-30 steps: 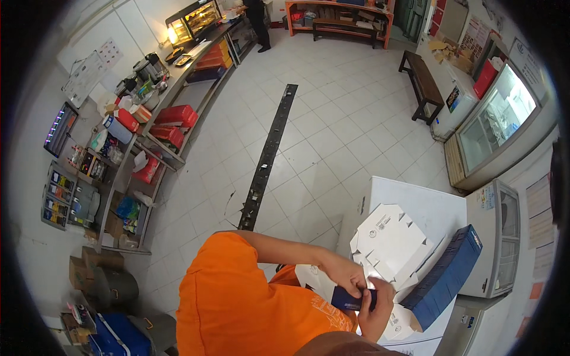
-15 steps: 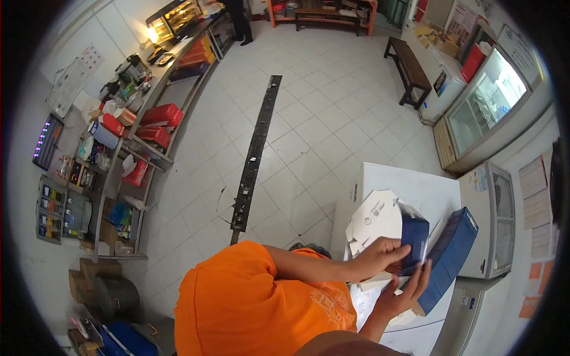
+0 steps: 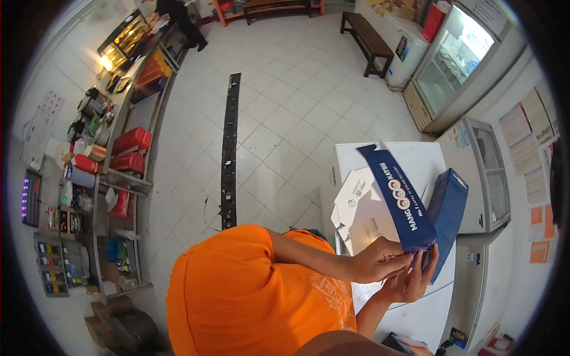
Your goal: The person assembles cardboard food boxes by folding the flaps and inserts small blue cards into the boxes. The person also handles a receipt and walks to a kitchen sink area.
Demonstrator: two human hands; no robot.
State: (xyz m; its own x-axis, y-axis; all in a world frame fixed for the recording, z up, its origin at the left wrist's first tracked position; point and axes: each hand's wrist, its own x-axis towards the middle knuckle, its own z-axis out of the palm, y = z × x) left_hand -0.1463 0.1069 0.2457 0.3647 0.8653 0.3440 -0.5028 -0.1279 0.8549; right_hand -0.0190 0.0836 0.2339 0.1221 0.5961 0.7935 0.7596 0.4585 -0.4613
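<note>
The blue cardboard sleeve [image 3: 396,199] stands tilted above the white table [image 3: 415,160], pinched at its lower end by both hands. The left hand [image 3: 375,260] closes its fingers on the near edge; the right hand [image 3: 411,277] cups the bottom corner. It looks light, thin and easily creased, so it is best held by the edges. A white box [image 3: 360,209] lies just left of it, a blue stack [image 3: 446,209] just right.

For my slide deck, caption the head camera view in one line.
Both hands, left hand and right hand, hold a blue cardboard sleeve over white boxes.
</note>
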